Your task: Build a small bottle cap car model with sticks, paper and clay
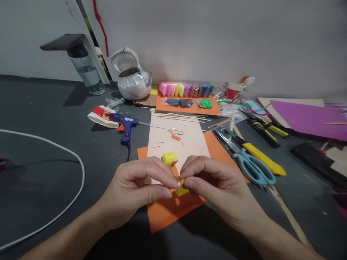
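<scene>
My left hand (pixel 142 182) and my right hand (pixel 217 186) meet above the middle of the work area, fingertips nearly touching. Both pinch a small orange piece (pixel 182 181), perhaps paper; the fingers cover most of it. A yellow lump of clay (pixel 169 158) lies just beyond my fingertips. Below my hands shows a flat yellow piece (pixel 181 190), partly hidden by my fingers. Under everything lie a cream sheet (pixel 173 124) and orange sheets of paper (pixel 173 215).
A blue glue gun (pixel 125 124) rests on the left, near a kettle (pixel 132 85) and a water bottle (pixel 88 72). Blue-handled scissors (pixel 253 168), a yellow utility knife (pixel 264 159) and pliers (pixel 265 133) lie right. Clay packs (pixel 187 90) line the back. A white cable (pixel 78 159) curves at left.
</scene>
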A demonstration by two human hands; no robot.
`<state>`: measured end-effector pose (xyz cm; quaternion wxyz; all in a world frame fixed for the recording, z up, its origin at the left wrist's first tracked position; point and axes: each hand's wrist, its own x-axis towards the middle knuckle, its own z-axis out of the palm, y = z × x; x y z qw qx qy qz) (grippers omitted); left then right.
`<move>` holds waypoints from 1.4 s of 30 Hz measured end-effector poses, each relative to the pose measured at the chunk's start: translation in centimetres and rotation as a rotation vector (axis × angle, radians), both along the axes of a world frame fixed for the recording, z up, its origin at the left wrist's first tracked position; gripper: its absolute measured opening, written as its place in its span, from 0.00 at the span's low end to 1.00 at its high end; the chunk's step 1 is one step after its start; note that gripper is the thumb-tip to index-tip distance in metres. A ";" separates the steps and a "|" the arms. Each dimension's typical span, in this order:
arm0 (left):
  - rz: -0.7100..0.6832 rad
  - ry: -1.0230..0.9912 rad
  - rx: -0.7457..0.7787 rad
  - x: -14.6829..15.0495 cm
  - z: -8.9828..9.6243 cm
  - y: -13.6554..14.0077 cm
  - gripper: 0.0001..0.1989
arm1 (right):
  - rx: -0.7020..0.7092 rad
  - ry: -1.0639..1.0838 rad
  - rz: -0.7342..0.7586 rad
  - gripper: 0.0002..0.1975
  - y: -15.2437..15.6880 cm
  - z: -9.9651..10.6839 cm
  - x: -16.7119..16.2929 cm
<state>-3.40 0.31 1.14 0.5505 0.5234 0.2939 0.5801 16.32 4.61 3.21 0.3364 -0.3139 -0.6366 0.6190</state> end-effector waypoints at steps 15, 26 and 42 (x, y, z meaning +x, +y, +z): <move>-0.014 0.039 0.049 -0.1 -0.3 0.1 0.10 | -0.014 -0.017 -0.004 0.05 -0.3 -0.2 -0.1; 0.254 0.400 0.243 -0.7 -1.2 -0.2 0.17 | 0.187 -0.095 -0.042 0.05 -0.1 0.2 0.3; 0.421 0.488 0.525 0.2 -1.1 0.1 0.09 | 0.449 -0.188 -0.041 0.03 -0.2 -0.4 0.3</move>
